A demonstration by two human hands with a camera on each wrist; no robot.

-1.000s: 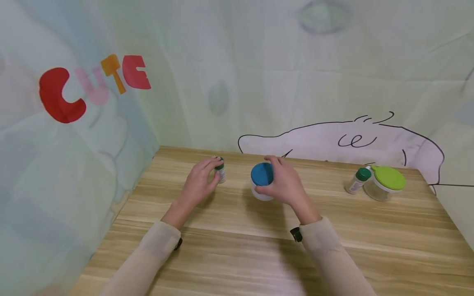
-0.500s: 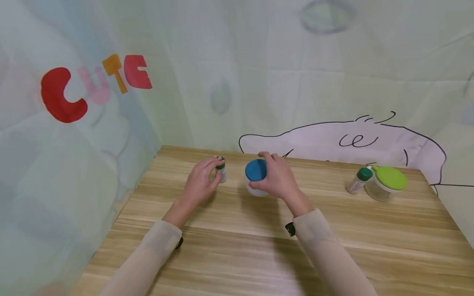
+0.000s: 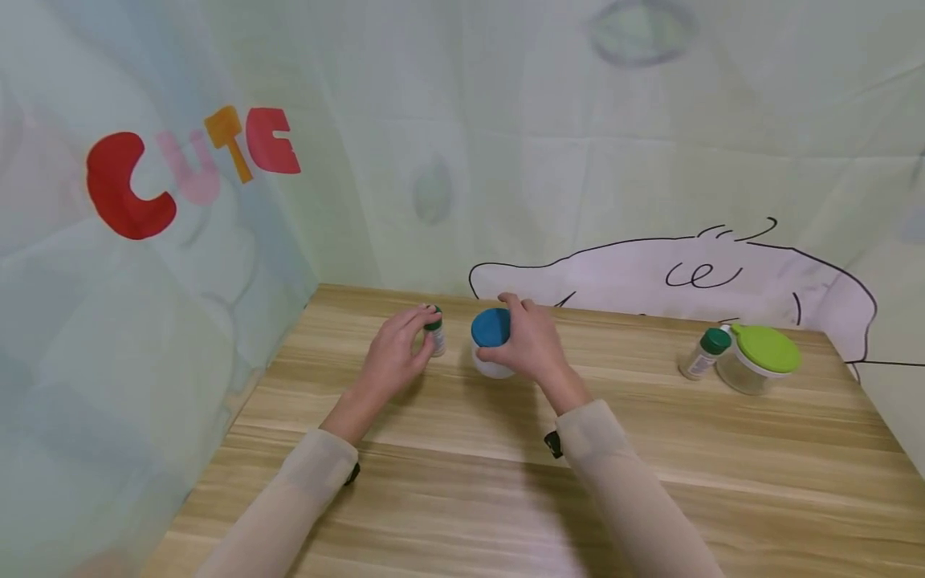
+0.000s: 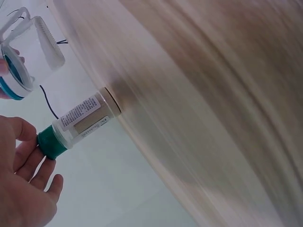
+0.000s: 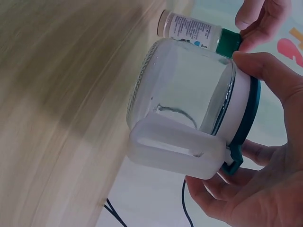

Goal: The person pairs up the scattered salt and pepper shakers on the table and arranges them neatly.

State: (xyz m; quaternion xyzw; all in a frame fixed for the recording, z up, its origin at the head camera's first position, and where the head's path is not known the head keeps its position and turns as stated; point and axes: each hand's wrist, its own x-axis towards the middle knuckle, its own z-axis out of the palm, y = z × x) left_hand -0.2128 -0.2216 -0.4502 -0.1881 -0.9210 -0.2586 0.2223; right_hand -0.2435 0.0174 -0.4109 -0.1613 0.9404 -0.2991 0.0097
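Observation:
A small clear seasoning bottle [image 4: 87, 118] with a green cap and a printed label stands upright on the wooden table [image 3: 433, 498], left of centre. My left hand [image 3: 396, 349] pinches its cap between thumb and fingers. Just to the right, my right hand [image 3: 526, 341] grips a clear glass jar [image 5: 184, 90] around its rim and blue lid [image 3: 491, 327]. A whitish handle [image 5: 180, 146] sticks out from the jar's side, and the jar looks empty. Whether its base touches the table I cannot tell. A narrow gap separates jar and bottle in the head view.
At the right back, a second green-capped bottle [image 3: 704, 355] stands beside a clear jar [image 3: 744, 373] with a lime-green lid [image 3: 766, 348]. A printed curtain [image 3: 535, 160] hangs behind the table's back edge and along its left side.
My right hand has brought the blue-lidded jar left and slightly back, closer to the seasoning bottle. My left hand stays on the bottle's cap. The head view has shifted slightly.

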